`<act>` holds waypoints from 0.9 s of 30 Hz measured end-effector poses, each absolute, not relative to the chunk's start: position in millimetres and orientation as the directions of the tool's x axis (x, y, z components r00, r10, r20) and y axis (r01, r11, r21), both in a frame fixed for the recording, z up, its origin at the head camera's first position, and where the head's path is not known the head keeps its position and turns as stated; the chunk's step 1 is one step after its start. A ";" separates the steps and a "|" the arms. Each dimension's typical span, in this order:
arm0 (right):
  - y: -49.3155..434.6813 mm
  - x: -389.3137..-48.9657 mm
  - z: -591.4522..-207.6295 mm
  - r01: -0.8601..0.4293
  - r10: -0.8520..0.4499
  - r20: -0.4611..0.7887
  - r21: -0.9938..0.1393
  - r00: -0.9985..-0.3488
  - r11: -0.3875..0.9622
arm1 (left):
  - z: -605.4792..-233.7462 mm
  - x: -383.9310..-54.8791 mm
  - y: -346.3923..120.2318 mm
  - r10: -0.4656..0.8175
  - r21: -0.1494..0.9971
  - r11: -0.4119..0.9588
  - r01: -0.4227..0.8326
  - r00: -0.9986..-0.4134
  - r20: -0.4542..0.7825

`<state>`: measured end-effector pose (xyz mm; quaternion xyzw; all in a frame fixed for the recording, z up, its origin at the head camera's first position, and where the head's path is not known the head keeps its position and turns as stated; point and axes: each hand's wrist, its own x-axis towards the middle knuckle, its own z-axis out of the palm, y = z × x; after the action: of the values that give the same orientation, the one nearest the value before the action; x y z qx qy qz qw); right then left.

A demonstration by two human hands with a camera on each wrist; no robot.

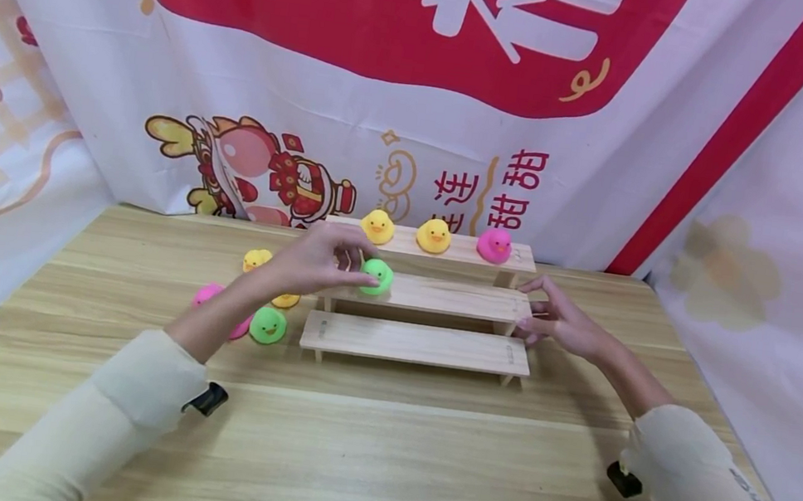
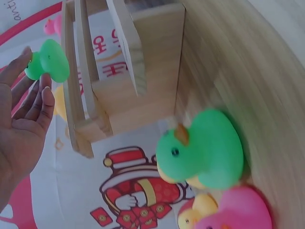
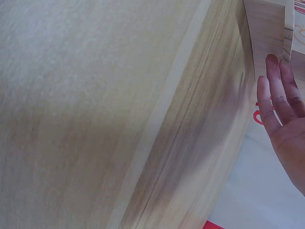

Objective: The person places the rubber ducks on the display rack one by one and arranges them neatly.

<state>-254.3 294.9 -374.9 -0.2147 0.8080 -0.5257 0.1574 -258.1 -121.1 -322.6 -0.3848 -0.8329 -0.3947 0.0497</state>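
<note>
A green rubber duck (image 1: 376,277) is pinched between the thumb and fingers of my left hand (image 1: 328,262), over the left end of the rack's middle tier. In the left wrist view the held duck stands beside the wooden three-tier rack (image 1: 416,343); whether it touches the board I cannot tell. My right hand (image 1: 564,322) is at the rack's right end. Its fingers (image 3: 275,90) are extended with the tips against or close to the side of the rack. On the top tier sit two yellow ducks (image 1: 434,236) and one pink duck (image 1: 496,246).
Left of the rack, another green duck (image 1: 268,325) stands on the wooden table (image 1: 376,456) among pink ducks (image 1: 208,294) and yellow ducks (image 1: 257,259), partly hidden by my left forearm. A printed cloth (image 1: 358,111) hangs behind the rack.
</note>
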 end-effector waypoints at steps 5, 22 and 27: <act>294.9 -254.2 -375.3 -0.187 -0.518 -0.018 -0.921 -0.855 0.341 | -322.3 -256.8 -107.0 0.622 0.608 0.369 0.703 -0.673 0.401; 295.3 -254.8 -377.1 -0.207 -0.528 -0.002 -0.919 -0.849 0.336 | -324.6 -256.7 -56.3 0.656 0.554 0.309 0.773 -0.595 0.465; 294.9 -254.1 -375.9 -0.198 -0.527 -0.008 -0.922 -0.850 0.334 | -325.1 -255.7 -43.1 0.664 0.557 0.324 0.764 -0.603 0.442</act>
<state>-254.1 294.9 -375.9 -0.2261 0.8018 -0.5311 0.1547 -255.7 -43.1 -325.1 -0.4404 -0.8109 -0.3797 0.0662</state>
